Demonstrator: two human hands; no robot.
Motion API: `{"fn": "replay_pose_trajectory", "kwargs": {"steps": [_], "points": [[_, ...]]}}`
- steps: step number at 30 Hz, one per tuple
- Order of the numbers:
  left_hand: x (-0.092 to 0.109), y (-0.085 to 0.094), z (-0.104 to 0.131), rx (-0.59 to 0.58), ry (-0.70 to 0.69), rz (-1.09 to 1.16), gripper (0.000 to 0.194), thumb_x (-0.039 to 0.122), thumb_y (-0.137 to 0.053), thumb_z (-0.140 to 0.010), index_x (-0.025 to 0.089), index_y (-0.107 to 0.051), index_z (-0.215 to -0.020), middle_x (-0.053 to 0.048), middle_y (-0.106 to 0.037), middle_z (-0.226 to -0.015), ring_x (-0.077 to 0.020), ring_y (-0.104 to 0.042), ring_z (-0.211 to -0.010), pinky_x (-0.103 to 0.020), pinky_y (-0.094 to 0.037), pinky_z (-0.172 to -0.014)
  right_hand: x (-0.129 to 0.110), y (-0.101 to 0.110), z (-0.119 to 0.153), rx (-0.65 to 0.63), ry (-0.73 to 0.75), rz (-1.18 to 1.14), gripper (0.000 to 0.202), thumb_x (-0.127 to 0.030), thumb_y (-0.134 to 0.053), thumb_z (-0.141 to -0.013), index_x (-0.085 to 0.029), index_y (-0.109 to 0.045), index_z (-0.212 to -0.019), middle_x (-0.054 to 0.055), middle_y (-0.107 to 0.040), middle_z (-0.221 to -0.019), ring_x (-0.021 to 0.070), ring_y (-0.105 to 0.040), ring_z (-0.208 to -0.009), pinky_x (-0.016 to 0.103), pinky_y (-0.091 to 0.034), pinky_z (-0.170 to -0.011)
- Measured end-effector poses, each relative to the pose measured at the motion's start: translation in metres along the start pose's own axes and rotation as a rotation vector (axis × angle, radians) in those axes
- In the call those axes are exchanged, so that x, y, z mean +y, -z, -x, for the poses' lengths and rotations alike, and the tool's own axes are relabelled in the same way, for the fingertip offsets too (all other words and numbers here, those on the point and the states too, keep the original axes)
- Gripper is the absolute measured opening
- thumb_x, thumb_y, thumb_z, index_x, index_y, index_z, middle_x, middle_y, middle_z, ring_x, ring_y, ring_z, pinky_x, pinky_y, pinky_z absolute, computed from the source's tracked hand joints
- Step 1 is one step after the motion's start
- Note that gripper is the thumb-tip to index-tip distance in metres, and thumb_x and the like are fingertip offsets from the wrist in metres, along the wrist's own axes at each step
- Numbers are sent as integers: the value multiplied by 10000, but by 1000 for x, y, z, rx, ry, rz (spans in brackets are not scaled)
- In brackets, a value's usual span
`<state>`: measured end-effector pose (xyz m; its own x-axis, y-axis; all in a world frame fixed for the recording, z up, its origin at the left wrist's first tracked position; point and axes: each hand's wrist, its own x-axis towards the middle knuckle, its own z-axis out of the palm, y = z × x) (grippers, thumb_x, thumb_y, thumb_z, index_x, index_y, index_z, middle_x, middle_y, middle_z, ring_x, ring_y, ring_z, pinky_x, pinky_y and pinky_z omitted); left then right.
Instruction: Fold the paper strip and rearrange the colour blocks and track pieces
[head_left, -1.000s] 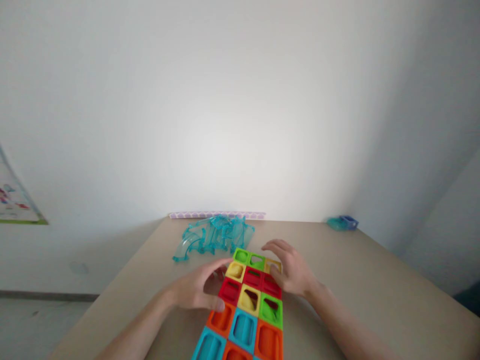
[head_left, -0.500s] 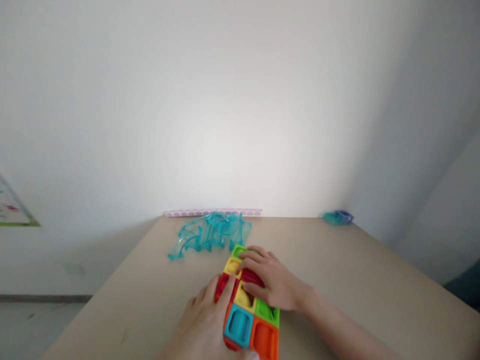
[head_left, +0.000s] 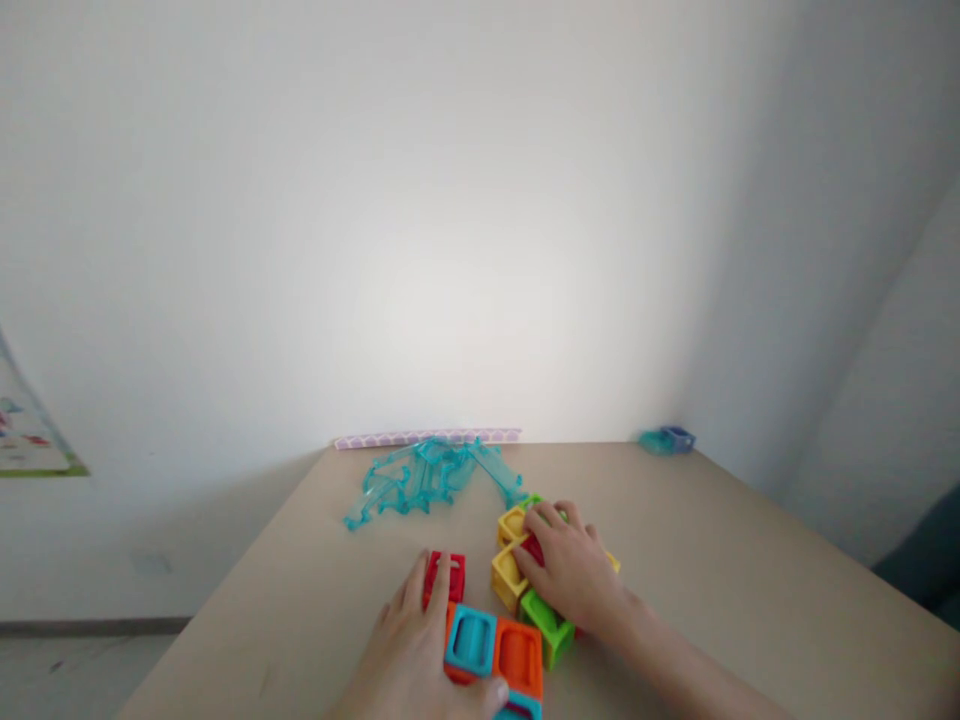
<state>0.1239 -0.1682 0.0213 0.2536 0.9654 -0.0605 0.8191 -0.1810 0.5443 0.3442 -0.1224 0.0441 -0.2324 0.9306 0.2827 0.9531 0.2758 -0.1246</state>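
My left hand (head_left: pixel 420 645) is wrapped round the left side of a group of blocks: a red block (head_left: pixel 453 578) under its fingertips, a blue block (head_left: pixel 472 640) and an orange block (head_left: pixel 519 658) by its thumb. My right hand (head_left: pixel 566 560) curls over a second group, with a yellow block (head_left: pixel 507 576) and a green block (head_left: pixel 549 628) showing at its edge. Another yellow block (head_left: pixel 511 524) sits by its fingertips, and a bit of red shows beneath the hand. A gap lies between the red block and the right group.
Translucent teal pieces (head_left: pixel 427 475) lie in a heap beyond the blocks on the table (head_left: pixel 300 590). Behind them a purple patterned strip (head_left: pixel 427 437) runs along the wall. A dark blue piece (head_left: pixel 679 438) and a teal one (head_left: pixel 655 441) are at the far right corner.
The joined blocks have split into two groups. My right hand has moved right with the yellow and green ones. One teal piece now reaches farther right, close to the blocks.
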Motion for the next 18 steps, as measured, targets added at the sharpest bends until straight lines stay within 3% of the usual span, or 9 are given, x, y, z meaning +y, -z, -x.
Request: {"fn": "replay_pose_trajectory", "kwargs": {"steps": [4, 7, 10, 14, 18], "points": [[-1, 9, -2, 186, 176, -107, 1067, 694, -563, -628, 63, -312, -1452, -284, -231, -1522, -485, -239, -1373, -611, -230, -1058, -3, 1, 10, 12, -202, 147, 278, -348, -425, -900, -183, -609, -1029, 168, -581, -1112, 387, -472, -1057, 482, -472, -693], [-5, 11, -9, 293, 244, -209, 1003, 698, -470, -702, -6, -348, -1406, -337, -250, -1488, -506, -246, -1355, -665, -214, -1020, -12, 5, 13, -11, -260, 171, 289, -355, -420, -902, -173, -623, -1000, 187, -589, -1055, 402, -492, -1026, 462, -486, -628], [-9, 10, -16, 309, 188, -208, 993, 714, -446, -719, -16, -368, -1388, -340, -229, -1494, -501, -214, -1371, -653, -218, -1026, -25, 5, 13, 3, -228, 147, 311, -371, -403, -913, -173, -630, -994, 195, -593, -1038, 406, -497, -1024, 476, -490, -626], [-17, 13, -22, 306, 91, -93, 954, 712, -524, -682, 69, -397, -1376, -278, -239, -1517, -448, -226, -1391, -546, -240, -1080, -35, 0, 10, 12, -203, 129, 321, -374, -399, -917, -172, -637, -994, 197, -603, -1041, 398, -507, -1015, 477, -487, -642], [-30, 26, -31, 294, 40, 21, 743, 589, -497, -770, 113, -420, -1335, -213, -421, -1424, -349, -399, -1325, -444, -314, -1071, -26, 3, 4, 6, -164, 115, 366, -453, -423, -912, -185, -664, -981, 179, -634, -1029, 370, -531, -1005, 440, -479, -694]]}}
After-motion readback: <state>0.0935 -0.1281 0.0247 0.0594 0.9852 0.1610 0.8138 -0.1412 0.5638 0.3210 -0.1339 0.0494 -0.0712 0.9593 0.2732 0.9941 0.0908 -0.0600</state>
